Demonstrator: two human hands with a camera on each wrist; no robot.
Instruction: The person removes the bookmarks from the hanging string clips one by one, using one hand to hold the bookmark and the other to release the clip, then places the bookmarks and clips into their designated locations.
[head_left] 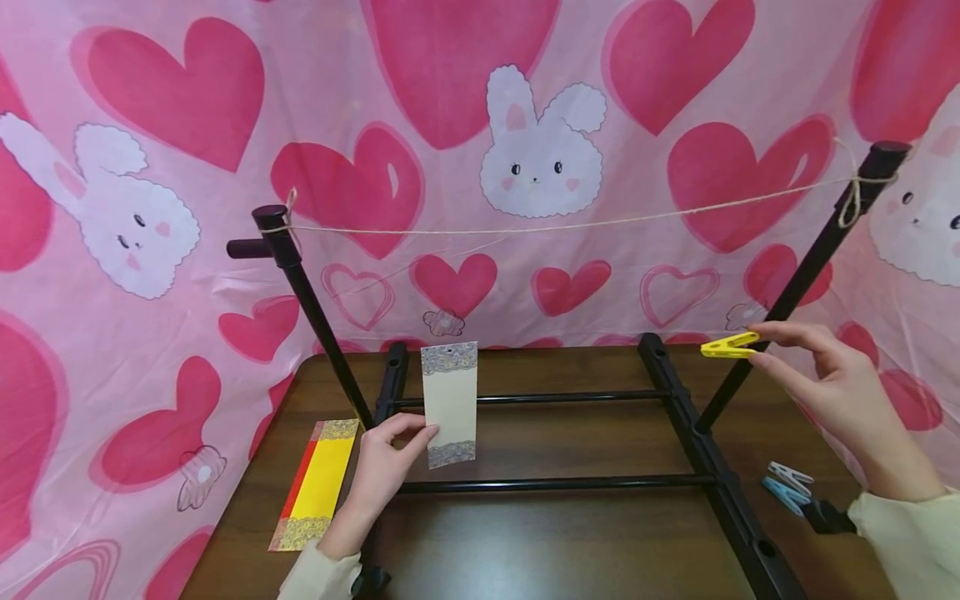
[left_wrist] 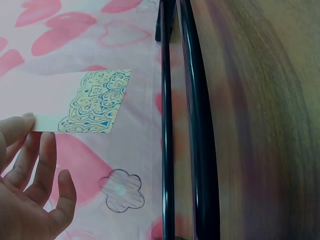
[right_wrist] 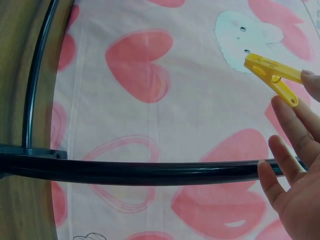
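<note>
My left hand (head_left: 388, 467) pinches a cream card (head_left: 452, 404) by its left edge and holds it upright above the black frame. Patterned bands run across the card's top and bottom, and a small hole shows near its top. In the left wrist view, thumb and fingers grip the card (left_wrist: 95, 102) at its edge. On the right, my right hand (head_left: 840, 392) holds a yellow clothespin (head_left: 729, 345) by its handle ends, between thumb and fingers. The clothespin (right_wrist: 272, 75) points away from the palm, with nothing seen in its jaws. A string (head_left: 480, 231) is tied between two black posts, above both hands.
A yellow and red card (head_left: 322, 483) with patterned ends lies at the table's left. Blue and grey clothespins (head_left: 787, 487) lie by the right sleeve. The left post (head_left: 315, 308) and right post (head_left: 806, 275) rise from the black base (head_left: 555, 483). A pink heart-print cloth hangs behind.
</note>
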